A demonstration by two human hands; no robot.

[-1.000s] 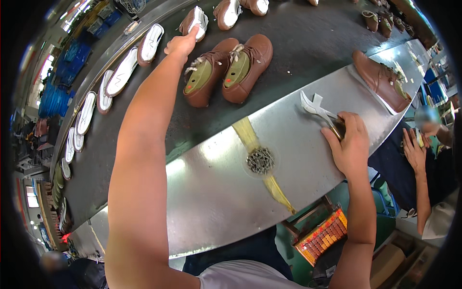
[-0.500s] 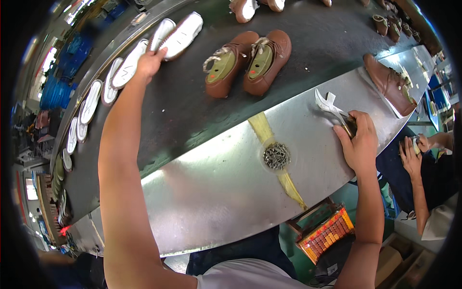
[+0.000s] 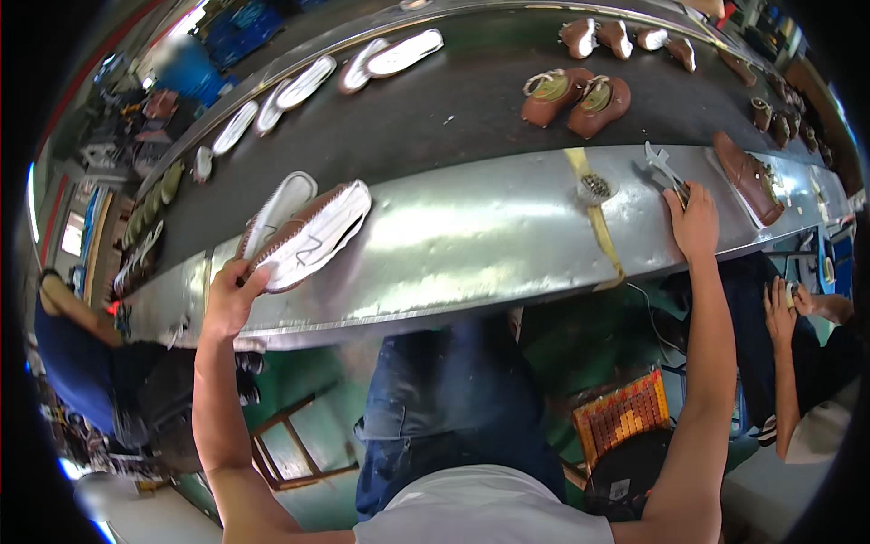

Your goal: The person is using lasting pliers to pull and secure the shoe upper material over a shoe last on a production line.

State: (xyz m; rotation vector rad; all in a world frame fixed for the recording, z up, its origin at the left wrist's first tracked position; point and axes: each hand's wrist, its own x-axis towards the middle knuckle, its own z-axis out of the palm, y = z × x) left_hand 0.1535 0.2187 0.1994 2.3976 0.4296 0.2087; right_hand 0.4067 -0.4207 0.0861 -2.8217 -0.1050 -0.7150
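My left hand (image 3: 231, 295) grips a pair of brown shoes (image 3: 319, 243) by one end, their white undersides facing up, above the left part of the metal ledge (image 3: 471, 227). Stitching runs along their edges. At the right, the closed fingers of my right hand (image 3: 696, 222) hold metal pliers (image 3: 662, 165) by the handles, the jaws pointing away from me over the ledge. To the right of that hand, a brown lace-up shoe (image 3: 748, 177) lies on its side. Left of the pliers stands a small round cup of nails (image 3: 595, 188), on a strip of yellow tape (image 3: 602, 238).
Beyond the ledge runs a dark belt (image 3: 435, 150). It carries an upright brown pair (image 3: 598, 107), a left row of white-bottomed shoes (image 3: 306, 82) and more shoes far right. A person's hands (image 3: 779, 308) work at right; another person (image 3: 72, 354) is at left. A slatted seat (image 3: 621, 415) stands below.
My left hand has come back from the belt's far side to the ledge, bringing the pair of shoes. The view has shifted. My right hand still holds the pliers.
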